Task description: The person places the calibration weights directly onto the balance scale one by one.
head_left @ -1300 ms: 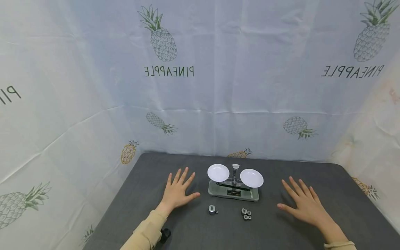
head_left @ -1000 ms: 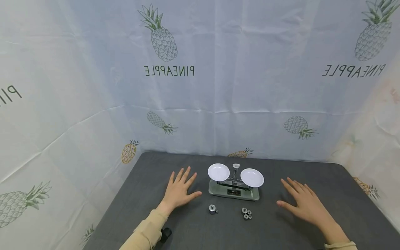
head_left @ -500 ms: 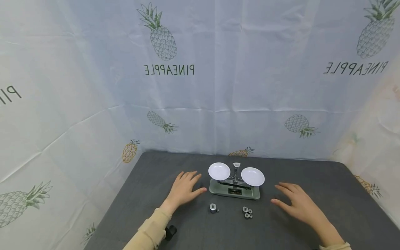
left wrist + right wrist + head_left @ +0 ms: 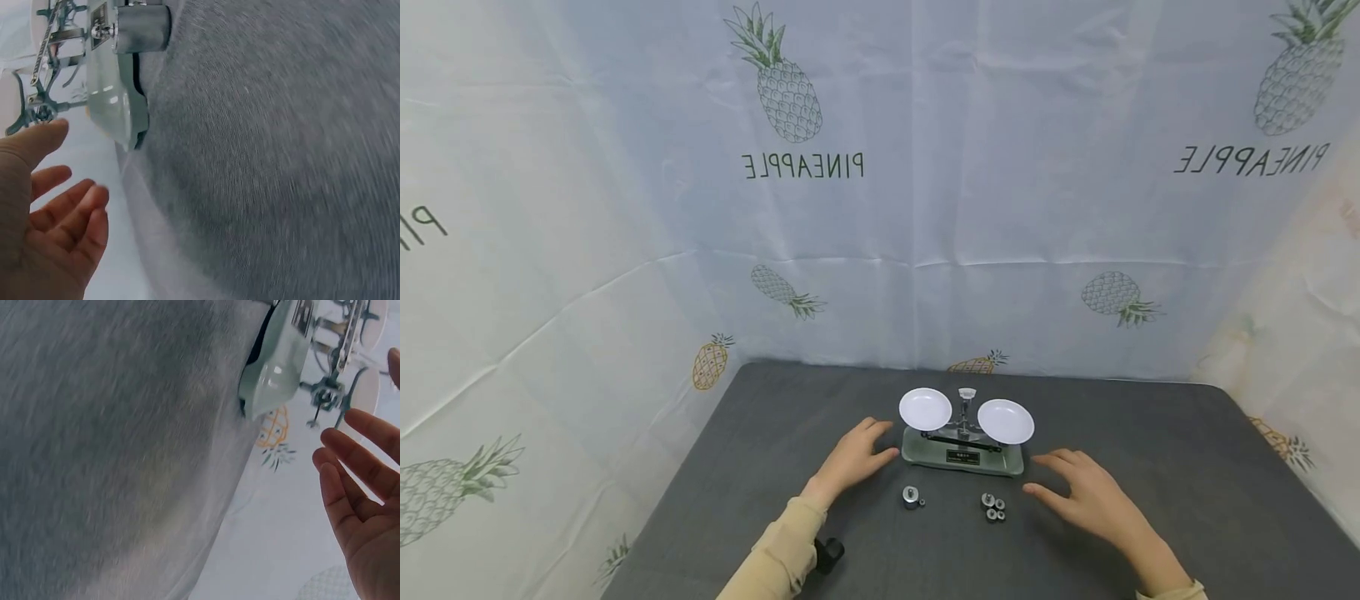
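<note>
A two-pan balance scale (image 4: 925, 451) with a pale green base stands on the dark table, its left white pan (image 4: 925, 409) a little higher than its right white pan (image 4: 1006, 422). Just left of the base is my left hand (image 4: 853, 457), fingers loosely bent and holding nothing. My right hand (image 4: 1088, 495) hovers off the right end, thumb and fingers apart, also with nothing in it. In front of the scale sit a large metal weight (image 4: 911, 497) with a tiny one beside it, and a cluster of several smaller weights (image 4: 992, 507) to the right.
The dark grey tabletop (image 4: 700, 508) reaches back to a hanging pineapple-print cloth (image 4: 880, 317), which also closes off both sides. A black strap-like piece (image 4: 829, 554) shows under the left sleeve (image 4: 778, 550).
Both hands have moved inward toward the scale, the right hand farther than the left. Their spread fingers have drawn together and bent slightly. The scale and weights stay where they were.
</note>
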A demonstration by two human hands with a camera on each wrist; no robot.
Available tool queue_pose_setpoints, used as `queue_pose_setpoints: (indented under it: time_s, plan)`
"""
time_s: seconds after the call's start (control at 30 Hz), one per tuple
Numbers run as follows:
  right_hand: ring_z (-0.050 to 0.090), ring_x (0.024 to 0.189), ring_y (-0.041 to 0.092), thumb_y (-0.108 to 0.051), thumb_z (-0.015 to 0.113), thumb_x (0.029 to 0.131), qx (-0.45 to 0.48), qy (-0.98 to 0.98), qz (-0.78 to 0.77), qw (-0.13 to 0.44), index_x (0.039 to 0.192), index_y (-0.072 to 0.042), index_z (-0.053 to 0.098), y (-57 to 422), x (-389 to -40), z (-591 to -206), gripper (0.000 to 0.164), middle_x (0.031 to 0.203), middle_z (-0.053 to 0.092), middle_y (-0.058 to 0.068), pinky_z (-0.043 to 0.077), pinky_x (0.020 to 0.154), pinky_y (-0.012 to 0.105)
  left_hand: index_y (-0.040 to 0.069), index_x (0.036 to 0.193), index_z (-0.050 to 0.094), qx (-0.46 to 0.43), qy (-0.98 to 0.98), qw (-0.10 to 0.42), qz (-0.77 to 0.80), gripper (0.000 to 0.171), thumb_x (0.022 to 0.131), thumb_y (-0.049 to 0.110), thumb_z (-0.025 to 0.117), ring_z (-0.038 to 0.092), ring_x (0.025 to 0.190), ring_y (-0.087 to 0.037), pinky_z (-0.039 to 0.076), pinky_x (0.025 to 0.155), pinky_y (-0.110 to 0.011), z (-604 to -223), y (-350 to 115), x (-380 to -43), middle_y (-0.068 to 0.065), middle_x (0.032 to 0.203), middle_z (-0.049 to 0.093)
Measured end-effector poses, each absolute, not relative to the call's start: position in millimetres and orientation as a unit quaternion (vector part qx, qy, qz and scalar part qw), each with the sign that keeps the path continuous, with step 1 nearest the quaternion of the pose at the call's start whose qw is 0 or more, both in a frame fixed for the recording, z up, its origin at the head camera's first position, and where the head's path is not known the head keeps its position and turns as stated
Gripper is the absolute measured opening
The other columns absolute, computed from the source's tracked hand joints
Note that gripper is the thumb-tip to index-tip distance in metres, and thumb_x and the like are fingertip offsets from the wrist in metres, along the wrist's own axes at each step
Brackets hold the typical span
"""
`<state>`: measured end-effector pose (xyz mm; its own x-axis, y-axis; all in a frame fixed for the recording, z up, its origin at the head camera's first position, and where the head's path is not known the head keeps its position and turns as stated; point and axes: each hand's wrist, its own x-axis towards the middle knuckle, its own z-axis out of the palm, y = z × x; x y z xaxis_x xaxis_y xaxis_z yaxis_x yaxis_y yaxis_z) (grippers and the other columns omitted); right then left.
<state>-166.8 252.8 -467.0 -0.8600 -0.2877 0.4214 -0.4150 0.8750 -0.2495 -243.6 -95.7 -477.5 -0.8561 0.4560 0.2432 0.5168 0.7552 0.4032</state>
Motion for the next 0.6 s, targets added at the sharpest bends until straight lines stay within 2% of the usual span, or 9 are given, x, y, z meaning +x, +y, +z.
queue_pose_setpoints:
  time_s: [0.13,0.27,0.4,0.6]
  plan:
    - [0.059,0.08,0.011,-0.042,0.074,0.074,0.19,-0.949,0.176,0.177,0.1,-0.015,0.07,245,-167,-469,0.038,0.087,0.062,-0.009,0.049,0.066,0.032,0.001,0.129,0.053,-0.253,-0.914,0.009,-0.318,0.049,0.087,0.025,0.065,0.053,0.072,-0.01,0.046,0.065,-0.024,-482,-91,-248,-0.016,0.113,0.058]
    - [0.053,0.074,0.005,-0.038,0.076,0.074,0.205,-0.945,0.191,0.168,0.1,-0.015,0.07,238,-168,-473,0.036,0.081,0.059,-0.011,0.043,0.06,0.024,0.0,0.13,0.05,-0.25,-0.899,-0.006,-0.359,0.053,0.084,0.019,0.068,0.051,0.068,-0.005,0.044,0.062,-0.02,-490,-85,-253,-0.019,0.118,0.057]
    - [0.05,0.07,0.004,-0.032,0.077,0.073,0.231,-0.935,0.214,0.163,0.099,-0.014,0.07,234,-169,-476,0.032,0.078,0.057,-0.011,0.04,0.057,0.021,-0.001,0.13,0.05,-0.245,-0.89,-0.019,-0.384,0.057,0.08,0.016,0.071,0.056,0.068,-0.007,0.046,0.062,-0.02,-497,-81,-256,-0.019,0.121,0.056]
    - [0.04,0.067,-0.004,-0.024,0.076,0.075,0.265,-0.923,0.235,0.147,0.097,-0.012,0.069,231,-173,-481,0.026,0.073,0.05,-0.014,0.034,0.055,0.018,-0.002,0.129,0.051,-0.226,-0.885,-0.035,-0.405,0.059,0.078,0.015,0.074,0.056,0.07,-0.009,0.045,0.062,-0.02,-501,-75,-260,-0.019,0.121,0.057]
